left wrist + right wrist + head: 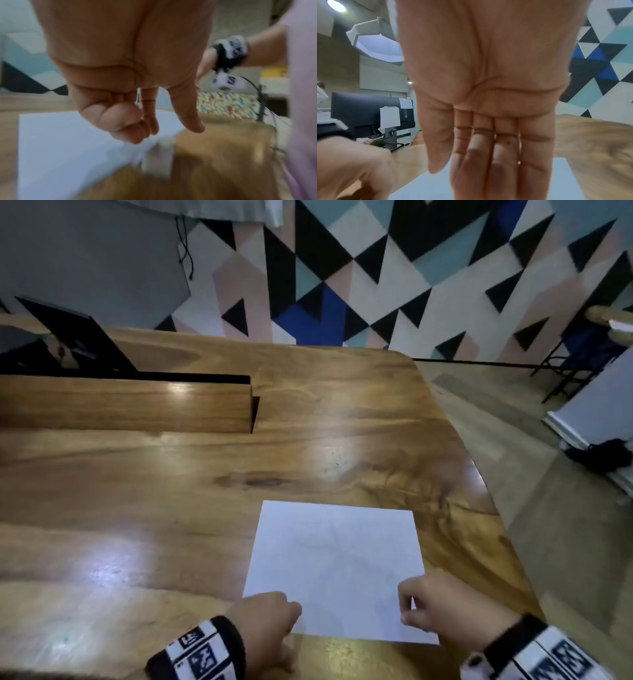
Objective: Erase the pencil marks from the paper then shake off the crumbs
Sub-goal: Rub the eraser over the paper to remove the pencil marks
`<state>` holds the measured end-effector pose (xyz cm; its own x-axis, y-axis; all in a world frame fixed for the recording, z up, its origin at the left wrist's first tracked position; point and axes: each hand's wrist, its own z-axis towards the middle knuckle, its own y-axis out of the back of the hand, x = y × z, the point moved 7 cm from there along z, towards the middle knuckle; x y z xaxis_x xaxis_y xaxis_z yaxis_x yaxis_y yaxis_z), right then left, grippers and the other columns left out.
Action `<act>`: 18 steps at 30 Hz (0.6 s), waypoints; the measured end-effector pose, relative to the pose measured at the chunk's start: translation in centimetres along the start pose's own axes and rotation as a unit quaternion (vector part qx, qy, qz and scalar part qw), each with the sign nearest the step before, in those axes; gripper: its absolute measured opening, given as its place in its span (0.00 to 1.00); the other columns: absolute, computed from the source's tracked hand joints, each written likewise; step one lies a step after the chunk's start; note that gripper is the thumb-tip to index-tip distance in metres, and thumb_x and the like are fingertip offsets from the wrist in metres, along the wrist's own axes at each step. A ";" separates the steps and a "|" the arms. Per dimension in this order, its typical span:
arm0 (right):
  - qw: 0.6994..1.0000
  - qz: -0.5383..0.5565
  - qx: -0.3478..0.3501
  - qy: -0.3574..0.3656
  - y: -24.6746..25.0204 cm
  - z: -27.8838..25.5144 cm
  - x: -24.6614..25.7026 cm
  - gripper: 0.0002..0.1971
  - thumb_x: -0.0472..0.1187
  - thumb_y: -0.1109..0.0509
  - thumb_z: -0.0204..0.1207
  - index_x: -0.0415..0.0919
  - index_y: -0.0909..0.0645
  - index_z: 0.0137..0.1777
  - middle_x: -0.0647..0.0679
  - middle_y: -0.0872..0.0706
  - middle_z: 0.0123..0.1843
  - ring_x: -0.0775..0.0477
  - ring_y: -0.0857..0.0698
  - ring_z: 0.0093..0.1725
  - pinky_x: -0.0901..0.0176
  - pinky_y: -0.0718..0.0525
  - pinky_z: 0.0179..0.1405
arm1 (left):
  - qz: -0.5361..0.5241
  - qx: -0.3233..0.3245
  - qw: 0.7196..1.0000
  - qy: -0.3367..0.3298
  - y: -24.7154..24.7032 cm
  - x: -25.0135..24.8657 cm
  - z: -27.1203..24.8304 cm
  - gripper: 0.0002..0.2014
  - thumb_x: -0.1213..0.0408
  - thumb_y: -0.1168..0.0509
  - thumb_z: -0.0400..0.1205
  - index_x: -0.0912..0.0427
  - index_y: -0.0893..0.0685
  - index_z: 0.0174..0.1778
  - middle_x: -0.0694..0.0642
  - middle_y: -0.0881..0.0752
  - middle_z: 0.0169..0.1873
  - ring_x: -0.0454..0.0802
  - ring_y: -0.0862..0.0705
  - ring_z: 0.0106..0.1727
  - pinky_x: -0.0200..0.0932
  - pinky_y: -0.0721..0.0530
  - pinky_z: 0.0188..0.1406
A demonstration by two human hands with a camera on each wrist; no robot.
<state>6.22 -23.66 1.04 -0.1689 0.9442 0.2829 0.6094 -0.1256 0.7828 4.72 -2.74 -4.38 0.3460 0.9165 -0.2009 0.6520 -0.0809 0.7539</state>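
A white sheet of paper (335, 559) lies flat on the wooden table (171, 508), near its front right corner. My left hand (270, 614) sits at the sheet's near left corner. Three of its fingers are curled into the palm, while the index and thumb (175, 129) point down, apart, with nothing between them. Just below them lies a blurred whitish block (157, 158), beside the paper's (68, 142) corner. My right hand (407, 604) rests at the near right edge. Its fingers (488, 169) are straight over the paper (428, 186) and hold nothing. Any pencil marks are too faint to make out.
A raised wooden divider (137, 405) crosses the table's far left, with a dark monitor (78, 337) behind it. The table's curved right edge (479, 474) drops to the floor close to the paper. A patterned wall stands beyond.
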 end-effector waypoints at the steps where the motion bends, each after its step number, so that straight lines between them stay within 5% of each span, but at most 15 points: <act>1: 1.000 0.003 0.014 0.005 -0.3 0.6 0.3 0.15 0.46 0.34 0.75 0.54 0.32 0.28 0.59 0.26 0.27 0.62 0.28 0.30 0.70 0.32 0.30 | 0.014 -0.004 1.000 0.006 -0.5 -0.4 -0.1 0.13 0.58 0.37 0.73 0.57 0.27 0.50 0.55 0.26 0.45 0.60 0.21 0.50 0.45 0.35 0.27; 4: 1.000 0.011 0.013 0.023 0.1 1.7 1.7 0.13 0.45 0.34 0.76 0.55 0.30 0.31 0.60 0.27 0.29 0.63 0.28 0.30 0.70 0.32 0.28 | 0.019 -0.038 0.999 0.023 -1.4 -0.1 0.0 0.10 0.65 0.42 0.75 0.59 0.29 0.52 0.59 0.24 0.55 0.61 0.21 0.56 0.51 0.31 0.38; 8: 0.998 0.034 0.008 0.057 -0.4 3.3 3.4 0.03 0.45 0.33 0.76 0.50 0.21 0.41 0.60 0.26 0.31 0.62 0.27 0.33 0.69 0.32 0.28 | -0.020 -0.056 0.998 -0.010 -1.6 0.3 -0.3 0.08 0.59 0.42 0.76 0.58 0.28 0.48 0.58 0.23 0.52 0.59 0.21 0.54 0.51 0.24 0.49; 11: 0.997 0.036 0.001 0.069 -0.7 5.1 4.7 0.09 0.46 0.31 0.76 0.46 0.19 0.53 0.55 0.23 0.39 0.55 0.25 0.42 0.65 0.30 0.34 | -0.112 -0.092 0.989 -0.012 0.0 1.0 -0.4 0.08 0.54 0.42 0.75 0.51 0.31 0.34 0.51 0.24 0.38 0.54 0.20 0.42 0.45 0.24 0.41; 13: 0.997 0.029 -0.002 0.071 -0.9 6.6 5.2 0.14 0.46 0.30 0.76 0.45 0.22 0.60 0.51 0.24 0.48 0.52 0.25 0.47 0.62 0.30 0.43 | -0.203 -0.118 0.972 -0.004 1.7 2.0 0.1 0.11 0.59 0.42 0.74 0.52 0.34 0.26 0.50 0.25 0.29 0.51 0.26 0.31 0.45 0.27 0.34; 15: 0.997 0.024 -0.006 0.069 -1.3 8.3 5.5 0.20 0.46 0.29 0.75 0.45 0.25 0.66 0.47 0.25 0.57 0.47 0.24 0.56 0.60 0.29 0.52 | -0.285 -0.117 0.951 -0.004 2.9 2.8 1.0 0.14 0.69 0.45 0.75 0.51 0.37 0.25 0.50 0.27 0.25 0.49 0.28 0.24 0.43 0.27 0.28; 18: 0.996 -0.010 -0.043 0.073 -1.6 10.2 5.8 0.31 0.49 0.27 0.71 0.46 0.32 0.73 0.45 0.31 0.69 0.44 0.32 0.70 0.55 0.30 0.66 | -0.246 -0.122 0.961 0.014 3.9 4.2 3.2 0.13 0.74 0.47 0.76 0.54 0.35 0.29 0.51 0.26 0.27 0.46 0.24 0.22 0.33 0.27 0.20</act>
<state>12.21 -14.88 -4.24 -0.2947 0.8932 0.3396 0.5371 -0.1391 0.8320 10.88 -0.46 -4.28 0.0159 0.8308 -0.5563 0.5525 0.4564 0.6975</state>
